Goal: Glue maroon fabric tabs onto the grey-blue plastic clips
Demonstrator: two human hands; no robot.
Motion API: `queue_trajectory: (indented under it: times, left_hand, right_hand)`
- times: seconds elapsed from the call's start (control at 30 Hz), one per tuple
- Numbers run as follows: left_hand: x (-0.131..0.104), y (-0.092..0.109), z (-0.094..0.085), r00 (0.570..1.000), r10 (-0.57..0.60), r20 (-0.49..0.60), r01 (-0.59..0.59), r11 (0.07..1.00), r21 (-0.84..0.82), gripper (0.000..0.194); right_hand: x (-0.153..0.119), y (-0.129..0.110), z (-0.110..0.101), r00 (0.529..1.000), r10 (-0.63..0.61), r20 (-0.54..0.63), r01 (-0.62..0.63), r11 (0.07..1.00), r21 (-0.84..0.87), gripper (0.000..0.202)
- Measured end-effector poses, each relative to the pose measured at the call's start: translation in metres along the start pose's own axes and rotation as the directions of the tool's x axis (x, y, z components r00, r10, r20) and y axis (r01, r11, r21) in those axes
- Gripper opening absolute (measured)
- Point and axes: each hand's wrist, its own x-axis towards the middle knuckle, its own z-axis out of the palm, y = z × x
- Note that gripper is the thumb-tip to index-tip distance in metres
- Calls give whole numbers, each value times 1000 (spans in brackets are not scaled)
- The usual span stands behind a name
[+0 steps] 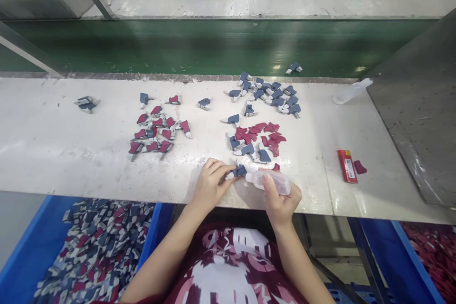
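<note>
two hands, bottle, near table edge

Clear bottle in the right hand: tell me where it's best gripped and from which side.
The bottle is best gripped round its wide body from the right and near side, as the right hand does: it is tilted well over, its narrow tip pointing left at the blue-and-grey part in the left hand, so this likely keeps the tip free.

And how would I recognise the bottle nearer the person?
Find the long white table in front of the green strip. Near its front edge, the right hand grips a translucent bottle, narrow end toward the dark blue piece in the left hand. Unlike the other bottle, by the metal panel, it is held.
</note>
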Motion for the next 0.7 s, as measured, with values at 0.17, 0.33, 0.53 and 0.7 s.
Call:
queue_trajectory:
  times: [0.17, 0.33, 0.53, 0.7]
  left_hand:
    - [2, 1, -1, 999, -32, 10, 32, 999, -3, 18]
    - [5, 2, -3, 998, -46, 41, 45, 999, 30, 17]
    - [10, 0, -2, 997, -42, 63, 37, 996, 80, 20]
    - [33, 11, -38, 1000, -22, -3, 22, 997, 68, 26]
  right_hand:
    - [1, 5, -7, 983, 142, -116, -135, 989, 65, 27]
    - [33, 21, -37, 892, 240, -383, -193, 968, 158, 41]
    - [90, 50, -71, 880, 219, -421, -171, 974, 149, 65]
    - [100, 51, -70, 886, 191, -423, -225, 974, -30, 85]
